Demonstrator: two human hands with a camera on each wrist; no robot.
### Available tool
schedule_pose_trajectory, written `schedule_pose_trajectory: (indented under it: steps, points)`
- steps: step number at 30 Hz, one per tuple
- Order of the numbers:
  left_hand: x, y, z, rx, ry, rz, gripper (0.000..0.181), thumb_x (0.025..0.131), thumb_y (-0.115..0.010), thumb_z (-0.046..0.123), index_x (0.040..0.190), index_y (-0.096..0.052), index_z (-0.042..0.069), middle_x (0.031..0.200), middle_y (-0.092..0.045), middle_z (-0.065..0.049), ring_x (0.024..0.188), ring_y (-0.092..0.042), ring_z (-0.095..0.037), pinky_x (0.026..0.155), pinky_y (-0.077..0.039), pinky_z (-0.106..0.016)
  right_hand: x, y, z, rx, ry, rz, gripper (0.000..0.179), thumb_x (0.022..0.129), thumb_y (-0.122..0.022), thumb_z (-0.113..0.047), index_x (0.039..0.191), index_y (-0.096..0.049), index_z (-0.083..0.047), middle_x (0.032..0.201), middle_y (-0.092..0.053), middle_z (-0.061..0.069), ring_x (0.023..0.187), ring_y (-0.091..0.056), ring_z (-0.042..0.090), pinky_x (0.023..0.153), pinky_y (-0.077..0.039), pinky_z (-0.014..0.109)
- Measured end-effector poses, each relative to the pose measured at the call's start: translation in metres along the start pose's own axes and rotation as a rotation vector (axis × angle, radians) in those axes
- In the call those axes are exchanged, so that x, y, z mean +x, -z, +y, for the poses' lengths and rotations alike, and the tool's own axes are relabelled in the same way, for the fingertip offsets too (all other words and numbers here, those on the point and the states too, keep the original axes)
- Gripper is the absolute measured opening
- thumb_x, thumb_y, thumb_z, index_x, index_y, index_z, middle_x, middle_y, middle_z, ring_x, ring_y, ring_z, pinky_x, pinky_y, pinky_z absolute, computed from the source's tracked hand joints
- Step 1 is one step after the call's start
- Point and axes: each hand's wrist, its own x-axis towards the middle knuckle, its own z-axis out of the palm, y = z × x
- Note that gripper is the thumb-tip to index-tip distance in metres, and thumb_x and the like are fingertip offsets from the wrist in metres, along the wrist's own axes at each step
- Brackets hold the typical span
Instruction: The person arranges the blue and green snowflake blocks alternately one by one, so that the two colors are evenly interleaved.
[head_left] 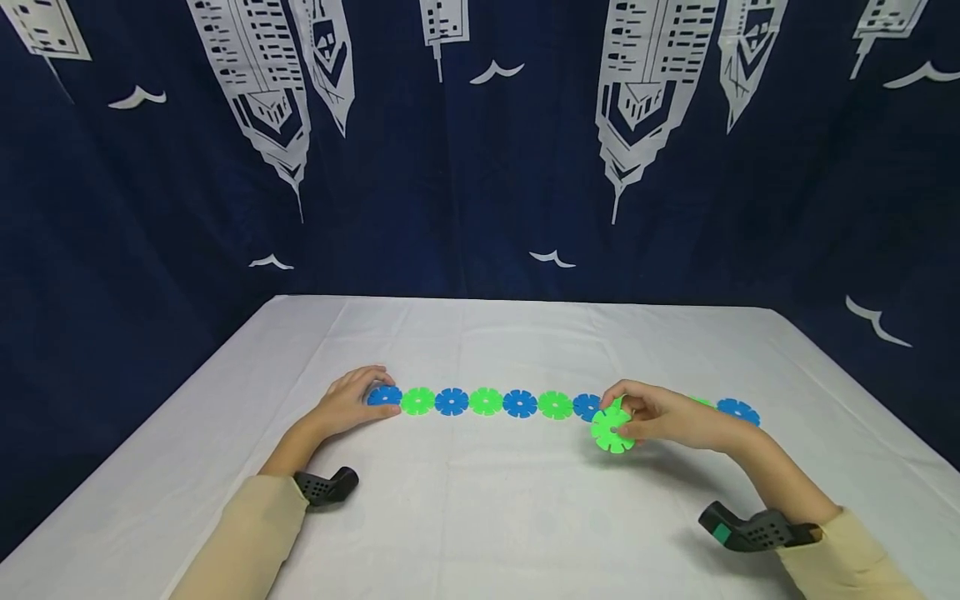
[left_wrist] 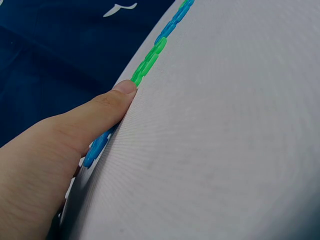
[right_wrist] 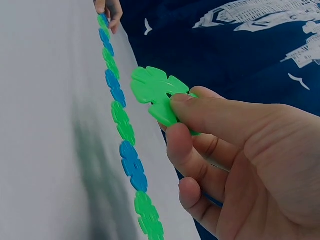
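Observation:
A green notched plastic snowflake disc (head_left: 602,431) is pinched between the thumb and fingers of my right hand (head_left: 667,417). It is held up off the table, tilted, just in front of a straight row of similar discs in alternating blue and green. At the row's left end, my left hand (head_left: 348,402) grips a blue snowflake disc (head_left: 385,395) between thumb and fingers. The left wrist view shows the thumb along this blue disc (left_wrist: 98,149), its tip touching the adjoining green disc (left_wrist: 149,62). My right hand hides part of the row in the head view.
A white cloth covers the table (head_left: 465,517). Past my right hand, the row's right end shows a blue disc (head_left: 738,411) and a partly hidden green disc (head_left: 702,401). Behind the table hangs a dark blue curtain (head_left: 450,167) with white building prints.

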Motion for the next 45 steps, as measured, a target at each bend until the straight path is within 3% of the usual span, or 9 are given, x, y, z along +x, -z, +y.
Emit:
schedule_pose_trajectory:
  steps: [7,14,19,27,45]
  points:
    - [0.001,0.0,-0.001,0.007,0.001,0.005,0.047,0.077,-0.065,0.047,0.112,-0.054,0.018,0.143,-0.035,-0.013,0.135,-0.022,-0.036,0.108,-0.011,-0.059,-0.003,0.011,0.001,-0.003,0.018,0.031,0.035,0.09,-0.054,-0.01,0.12,-0.04,0.001,0.076,-0.044,0.0,0.075,-0.063,0.025,0.069,-0.05,0.029]
    - [0.002,0.0,0.0,-0.001,-0.001,0.012,0.047,0.077,-0.065,0.046,0.112,-0.054,0.017,0.143,-0.035,-0.013,0.135,-0.022,-0.036,0.108,-0.012,-0.059,-0.008,0.019,0.003,-0.039,-0.034,0.075,0.034,0.09,-0.054,-0.012,0.121,-0.042,-0.004,0.078,-0.044,0.003,0.068,-0.054,0.025,0.064,-0.046,0.028]
    - [0.001,0.0,0.001,-0.011,0.005,0.001,0.048,0.077,-0.065,0.047,0.112,-0.054,0.017,0.144,-0.035,-0.013,0.135,-0.022,-0.036,0.108,-0.011,-0.059,-0.013,0.023,0.005,-0.078,-0.085,0.118,0.035,0.09,-0.054,-0.016,0.122,-0.043,-0.006,0.083,-0.047,0.007,0.072,-0.053,0.026,0.064,-0.046,0.027]
    - [0.001,-0.002,0.001,-0.001,-0.003,0.002,0.047,0.077,-0.065,0.047,0.111,-0.054,0.017,0.143,-0.035,-0.014,0.135,-0.023,-0.037,0.108,-0.012,-0.06,-0.019,0.029,0.004,-0.128,-0.131,0.2,0.04,0.09,-0.055,-0.02,0.125,-0.043,-0.004,0.085,-0.045,0.007,0.07,-0.052,0.018,0.061,-0.045,0.026]
    - [0.001,-0.001,0.0,-0.003,-0.001,0.005,0.048,0.076,-0.065,0.049,0.112,-0.055,0.018,0.143,-0.036,-0.013,0.135,-0.023,-0.036,0.107,-0.013,-0.06,-0.036,0.047,0.005,-0.26,-0.139,0.345,0.039,0.092,-0.053,-0.023,0.126,-0.045,-0.007,0.084,-0.052,0.004,0.072,-0.054,0.019,0.062,-0.047,0.025]
